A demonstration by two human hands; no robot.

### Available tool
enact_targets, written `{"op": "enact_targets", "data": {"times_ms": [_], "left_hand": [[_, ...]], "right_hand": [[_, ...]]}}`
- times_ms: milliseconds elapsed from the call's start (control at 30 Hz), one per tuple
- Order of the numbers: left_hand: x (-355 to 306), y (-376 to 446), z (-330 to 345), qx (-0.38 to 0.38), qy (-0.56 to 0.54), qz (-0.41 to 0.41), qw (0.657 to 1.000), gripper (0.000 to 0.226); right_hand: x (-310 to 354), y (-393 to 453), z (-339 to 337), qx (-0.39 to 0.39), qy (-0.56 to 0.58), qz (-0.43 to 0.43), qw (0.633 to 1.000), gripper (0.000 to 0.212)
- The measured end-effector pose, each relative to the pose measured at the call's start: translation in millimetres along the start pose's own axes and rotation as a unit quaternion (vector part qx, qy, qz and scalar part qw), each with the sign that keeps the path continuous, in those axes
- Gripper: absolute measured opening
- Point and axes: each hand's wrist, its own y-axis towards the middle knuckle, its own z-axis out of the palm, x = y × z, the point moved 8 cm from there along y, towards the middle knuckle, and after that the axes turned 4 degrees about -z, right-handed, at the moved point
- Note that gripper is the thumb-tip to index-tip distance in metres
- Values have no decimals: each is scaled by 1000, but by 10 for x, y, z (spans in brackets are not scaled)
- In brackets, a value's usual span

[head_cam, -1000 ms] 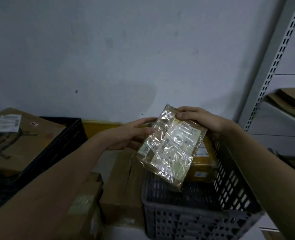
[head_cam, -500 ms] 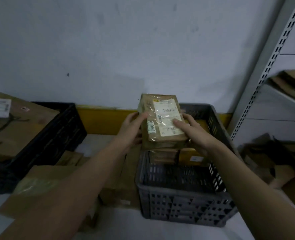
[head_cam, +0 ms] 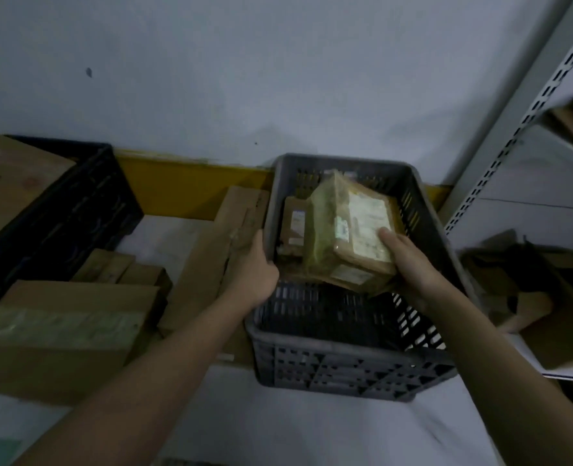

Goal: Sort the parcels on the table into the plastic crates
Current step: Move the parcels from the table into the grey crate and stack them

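A plastic-wrapped brown parcel [head_cam: 349,227] with a white label lies tilted inside the grey plastic crate [head_cam: 342,361], on top of other parcels [head_cam: 293,227]. My right hand [head_cam: 409,264] holds its near right corner, thumb on the label. At the crate's left wall, my left hand [head_cam: 256,267] reaches over the rim, its fingers hidden behind the parcel's lower left edge. A black crate [head_cam: 76,210] at the left holds a large cardboard box [head_cam: 6,193].
Several cardboard boxes [head_cam: 66,324] lie on the white table left of the grey crate, and a long flat box [head_cam: 224,243] rests against its left wall. A metal shelf upright [head_cam: 520,129] and shelves with cardboard stand at the right. A wall is behind.
The wrapped parcel went from held up above the crate down into it. Both hands came down with it, and the view tilted downward.
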Motion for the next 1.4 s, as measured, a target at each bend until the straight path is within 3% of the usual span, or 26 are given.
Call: {"op": "enact_targets", "data": {"times_ms": [167, 500, 867, 967, 1133, 1200, 1267, 1400], "left_hand": [[12, 37, -21, -29, 36, 25, 999, 73], [-77, 20, -17, -40, 64, 69, 995, 80], [-47, 61, -29, -48, 73, 64, 994, 78], [-36, 61, -12, -44, 78, 61, 994, 79], [-40, 63, -5, -30, 79, 58, 995, 79], [-60, 42, -9, -22, 79, 64, 995, 78], [-78, 26, -19, -22, 89, 67, 994, 79], [-48, 40, 5, -12, 106, 48, 993, 82]], "right_hand": [[204, 422, -32, -84, -30, -41, 995, 68], [492, 1418, 807, -51, -269, -88, 958, 57], [168, 1992, 930, -157, -309, -94, 933, 55], [174, 2036, 966, -172, -400, -124, 892, 58], [370, 1972, 1063, -208, -552, -211, 779, 44], [479, 1904, 1065, -191, -578, -219, 763, 44], [616, 1780, 1061, -171, -581, -227, 763, 48], [924, 1270, 1224, -131, -503, -300, 800, 49]]}}
